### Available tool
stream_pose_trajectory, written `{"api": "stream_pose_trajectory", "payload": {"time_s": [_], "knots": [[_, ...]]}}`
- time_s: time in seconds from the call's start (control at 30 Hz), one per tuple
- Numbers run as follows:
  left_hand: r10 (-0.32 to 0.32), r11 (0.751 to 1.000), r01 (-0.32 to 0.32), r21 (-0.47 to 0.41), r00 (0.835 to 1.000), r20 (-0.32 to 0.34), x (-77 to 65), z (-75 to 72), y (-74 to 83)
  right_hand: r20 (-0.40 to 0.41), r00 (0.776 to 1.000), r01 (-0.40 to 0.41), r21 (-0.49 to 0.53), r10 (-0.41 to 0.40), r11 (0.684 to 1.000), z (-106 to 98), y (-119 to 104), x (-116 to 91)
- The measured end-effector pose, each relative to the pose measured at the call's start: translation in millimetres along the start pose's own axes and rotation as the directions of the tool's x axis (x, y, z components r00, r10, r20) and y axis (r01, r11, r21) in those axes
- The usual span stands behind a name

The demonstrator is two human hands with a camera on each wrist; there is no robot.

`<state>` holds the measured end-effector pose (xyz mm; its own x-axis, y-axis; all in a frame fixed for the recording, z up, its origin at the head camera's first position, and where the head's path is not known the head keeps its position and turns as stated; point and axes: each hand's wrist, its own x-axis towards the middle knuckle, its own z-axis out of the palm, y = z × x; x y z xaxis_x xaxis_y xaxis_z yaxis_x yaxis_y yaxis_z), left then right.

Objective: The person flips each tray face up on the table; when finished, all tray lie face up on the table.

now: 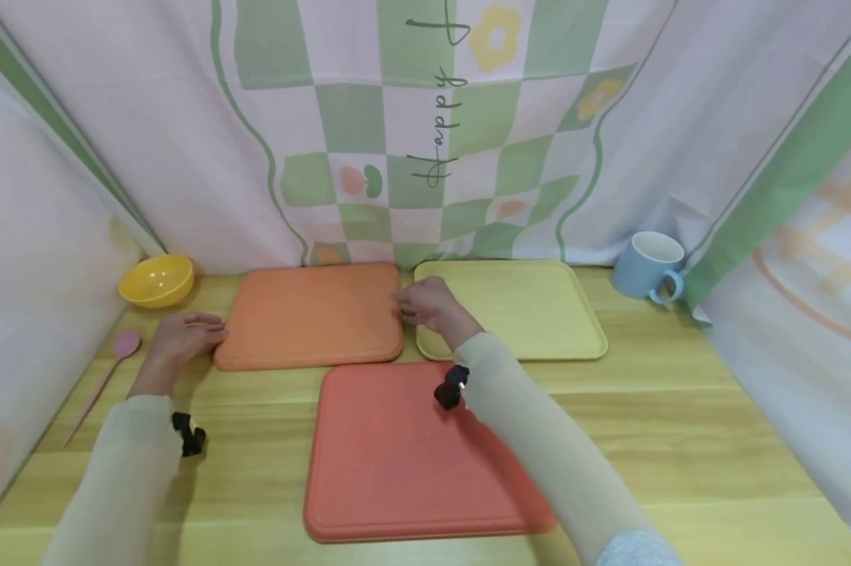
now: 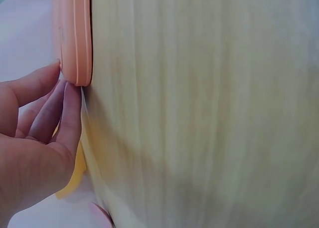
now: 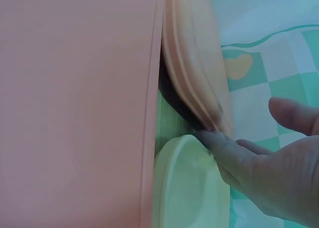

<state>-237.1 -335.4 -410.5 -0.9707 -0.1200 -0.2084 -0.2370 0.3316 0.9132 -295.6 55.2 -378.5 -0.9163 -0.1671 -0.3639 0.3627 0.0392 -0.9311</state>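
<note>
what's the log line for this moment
left hand: touching orange tray, left edge | right hand: touching orange tray, right edge | yellow tray: right of orange | red tray: nearest person

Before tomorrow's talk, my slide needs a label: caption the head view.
Left hand and right hand touch opposite ends of an orange tray behind a red tray.

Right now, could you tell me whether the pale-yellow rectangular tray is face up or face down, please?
Face up: the pale-yellow rectangular tray shows a raised rim around its sunken floor.
</note>
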Motion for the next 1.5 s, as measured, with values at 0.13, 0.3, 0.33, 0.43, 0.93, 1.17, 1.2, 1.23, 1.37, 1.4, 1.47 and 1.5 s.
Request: {"api": "stream_pose_trajectory", "payload": {"time_s": [0.13,0.3,0.33,0.43,0.93,1.17,1.2,1.23,1.37,1.4,1.47,1.5], "knots": [[-0.020,0.999,0.020,-0.025,1.000,-0.003,-0.7,-0.2,0.9,0.004,1.000,0.009,0.041,-0.010,0.999,-1,-1,2],[-0.060,0.995,0.060,-0.075,0.998,0.002,-1.4,4.7,2.8,0.002,0.998,0.068,-0.031,-0.068,0.997,-2,-6,1],[-0.065,0.994,0.065,-0.082,0.998,0.002,-1.5,6.0,2.8,0.001,0.997,0.080,-0.040,-0.080,0.996,-2,-7,0],[-0.069,0.995,0.069,-0.073,0.998,0.004,-2.0,7.8,1.5,0.005,0.995,0.099,-0.045,-0.099,0.994,-2,-11,0],[0.021,0.999,-0.022,0.022,0.998,0.056,-5.1,21.0,7.0,0.134,0.967,0.180,0.255,-0.219,0.950,-16,-38,-13],[0.039,0.999,-0.041,0.032,0.997,0.063,-6.2,30.5,25.4,0.136,0.957,0.205,0.302,-0.255,0.931,-19,-48,-18],[0.046,0.998,-0.049,0.046,0.997,0.061,-6.3,31.3,28.9,0.135,0.956,0.210,0.302,-0.259,0.930,-20,-50,-19],[0.055,0.996,-0.059,0.062,0.997,0.060,-6.4,32.0,32.7,0.134,0.956,0.212,0.303,-0.261,0.929,-20,-51,-19],[0.111,0.988,-0.115,0.098,0.993,0.046,-6.9,37.5,47.0,0.145,0.955,0.208,0.302,-0.260,0.930,-21,-56,-22],[0.120,0.987,-0.125,0.103,0.992,0.046,-7.4,39.7,51.0,0.150,0.954,0.207,0.303,-0.261,0.930,-22,-58,-22],[0.140,0.986,-0.144,0.089,0.989,0.048,-8.1,45.2,58.8,0.155,0.952,0.204,0.313,-0.262,0.927,-23,-60,-23],[0.143,0.985,-0.147,0.087,0.988,0.051,-8.6,48.0,63.0,0.157,0.952,0.204,0.320,-0.264,0.925,-23,-61,-24]]}}
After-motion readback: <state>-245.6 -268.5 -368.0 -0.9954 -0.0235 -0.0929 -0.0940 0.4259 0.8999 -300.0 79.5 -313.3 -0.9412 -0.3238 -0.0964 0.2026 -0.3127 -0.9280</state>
